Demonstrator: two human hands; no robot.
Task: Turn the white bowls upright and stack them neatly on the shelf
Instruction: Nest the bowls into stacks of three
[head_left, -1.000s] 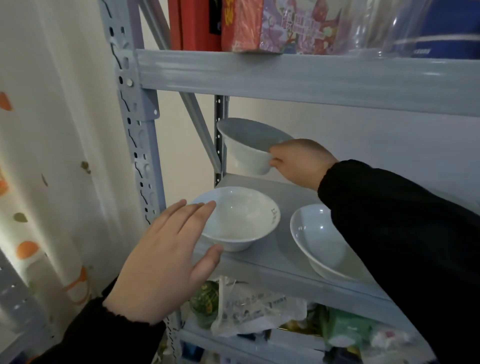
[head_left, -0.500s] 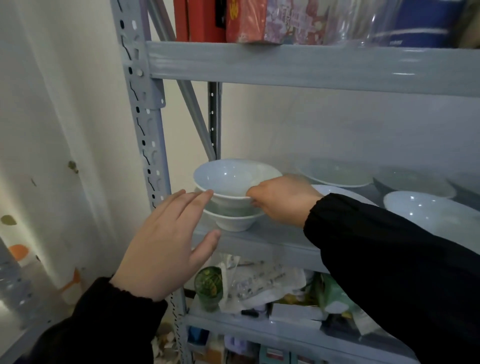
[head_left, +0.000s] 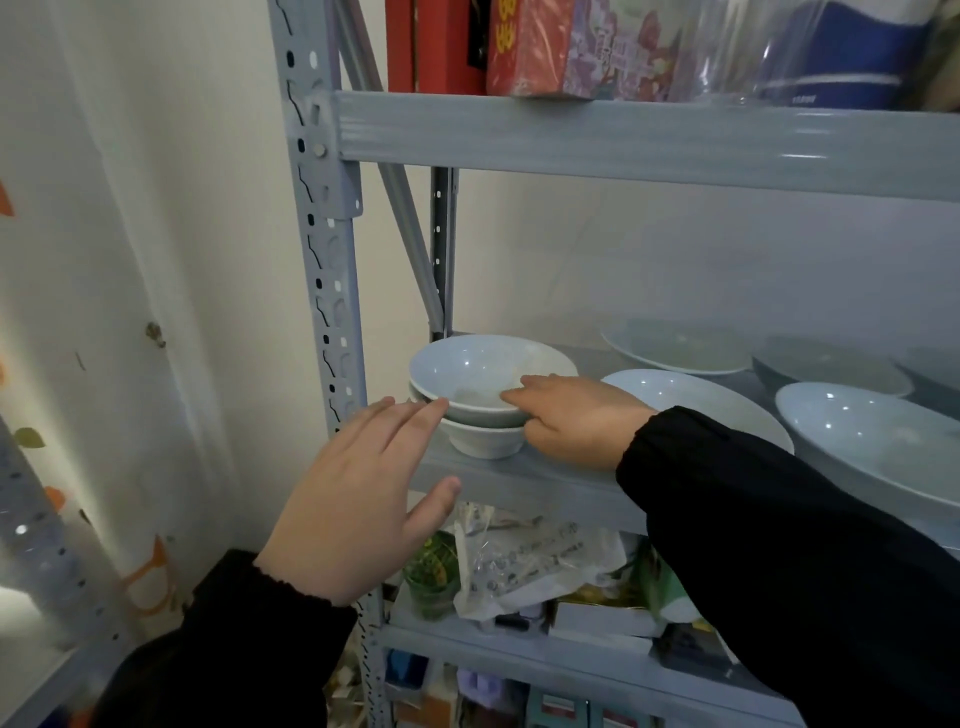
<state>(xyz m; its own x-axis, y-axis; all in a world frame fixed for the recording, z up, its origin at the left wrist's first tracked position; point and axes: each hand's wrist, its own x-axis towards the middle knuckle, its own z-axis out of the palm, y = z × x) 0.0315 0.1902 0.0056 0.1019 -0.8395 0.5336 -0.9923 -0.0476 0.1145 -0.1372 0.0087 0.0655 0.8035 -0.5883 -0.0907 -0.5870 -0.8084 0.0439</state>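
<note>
Two white bowls sit upright, nested one in the other, at the left end of the grey shelf (head_left: 524, 488). The top bowl (head_left: 467, 371) rests inside the bottom bowl (head_left: 485, 441). My right hand (head_left: 576, 423) grips the top bowl's right rim, thumb inside and fingers underneath. My left hand (head_left: 358, 504) is spread flat, fingertips touching the stack's left rim, holding nothing. A wider white bowl (head_left: 691, 400) stands upright right of the stack, partly behind my right sleeve.
More upright white bowls (head_left: 878, 447) and flat dishes (head_left: 675, 345) stand farther right and back. The grey upright post (head_left: 324, 291) is just left of the stack. Boxes (head_left: 530, 47) fill the shelf above; a plastic bag (head_left: 530, 561) and packets lie below.
My right hand carried a bowl down from mid-air and set it into the bowl on the shelf. My left hand stayed by the stack's left side. The camera view shifted down.
</note>
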